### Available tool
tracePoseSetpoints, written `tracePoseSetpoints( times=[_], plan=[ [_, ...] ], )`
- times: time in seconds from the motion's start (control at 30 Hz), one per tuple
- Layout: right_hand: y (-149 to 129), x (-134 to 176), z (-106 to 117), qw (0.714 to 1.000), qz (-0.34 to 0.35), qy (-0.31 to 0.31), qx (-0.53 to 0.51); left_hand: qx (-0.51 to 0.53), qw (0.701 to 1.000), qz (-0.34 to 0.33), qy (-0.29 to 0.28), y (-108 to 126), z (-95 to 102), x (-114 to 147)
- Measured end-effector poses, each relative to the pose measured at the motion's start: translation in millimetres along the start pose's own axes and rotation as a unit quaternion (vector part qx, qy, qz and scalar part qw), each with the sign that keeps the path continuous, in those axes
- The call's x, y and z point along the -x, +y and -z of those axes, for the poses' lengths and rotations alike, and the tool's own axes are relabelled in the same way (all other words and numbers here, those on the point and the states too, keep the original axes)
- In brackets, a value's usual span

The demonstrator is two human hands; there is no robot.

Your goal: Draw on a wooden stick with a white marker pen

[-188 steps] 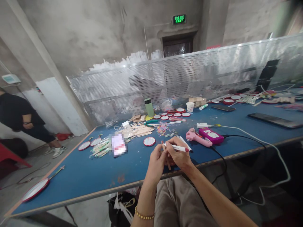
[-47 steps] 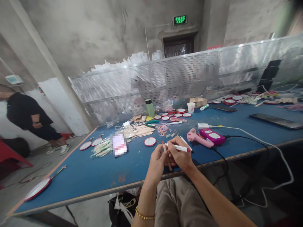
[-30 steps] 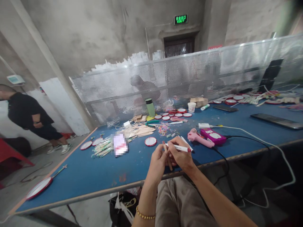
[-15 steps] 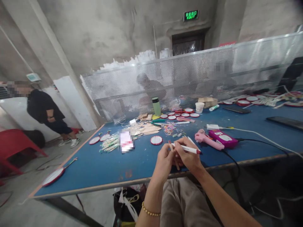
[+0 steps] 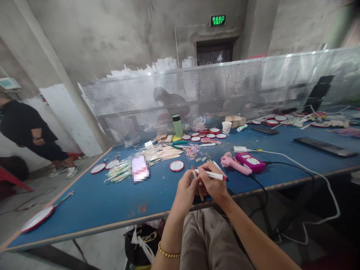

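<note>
At the left end of the table [image 5: 118,206] lies a round white piece with red rim and a thin handle [image 5: 38,219]. Behind it, two similar discs [image 5: 98,168] lie near the table edge. Next comes a bundle of green-tipped sticks [image 5: 117,173], and just beside it a flat blurred thing [image 5: 140,169], which I cannot name surely. Farther right are loose pale sticks [image 5: 170,152], and in front of them a single red-rimmed disc [image 5: 177,166].

Then comes the left hand [image 5: 186,187]. Its grip is closed with fingertips on one flat wooden stick [image 5: 200,194], which is tilted, its reddish top end upward, above the front edge of the table. This stick should be very light and stiff, dry and not slippery, but thin, so strong bending could break it. I judge that the middle, by its flat sides, is the good place to hold, away from the coloured end.

The right hand [image 5: 214,184] touches or almost touches the left. Its grip is closed like for writing, around a white marker [image 5: 216,175] with a red end. The marker looks light, hard and smooth; it is best taken by the barrel, near the tip.

Right of the hands lie a pink glue gun [image 5: 237,164] and a purple box [image 5: 251,162].
</note>
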State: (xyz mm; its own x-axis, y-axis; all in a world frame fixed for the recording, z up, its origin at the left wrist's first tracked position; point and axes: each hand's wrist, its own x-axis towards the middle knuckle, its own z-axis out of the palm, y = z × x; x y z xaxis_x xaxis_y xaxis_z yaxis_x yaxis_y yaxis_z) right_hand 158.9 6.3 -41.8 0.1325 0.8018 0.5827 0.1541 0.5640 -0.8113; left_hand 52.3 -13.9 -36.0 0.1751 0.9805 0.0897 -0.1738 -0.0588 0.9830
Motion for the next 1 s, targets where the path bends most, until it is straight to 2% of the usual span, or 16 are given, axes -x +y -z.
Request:
tracePoseSetpoints(
  times=[1.0],
  plan=[
    [3.5, -2.9, -0.6, 0.999, 0.027, -0.016, 0.020, -0.037, 0.999, -0.032, -0.011, -6.1, 1.6, -2.1]
  ],
)
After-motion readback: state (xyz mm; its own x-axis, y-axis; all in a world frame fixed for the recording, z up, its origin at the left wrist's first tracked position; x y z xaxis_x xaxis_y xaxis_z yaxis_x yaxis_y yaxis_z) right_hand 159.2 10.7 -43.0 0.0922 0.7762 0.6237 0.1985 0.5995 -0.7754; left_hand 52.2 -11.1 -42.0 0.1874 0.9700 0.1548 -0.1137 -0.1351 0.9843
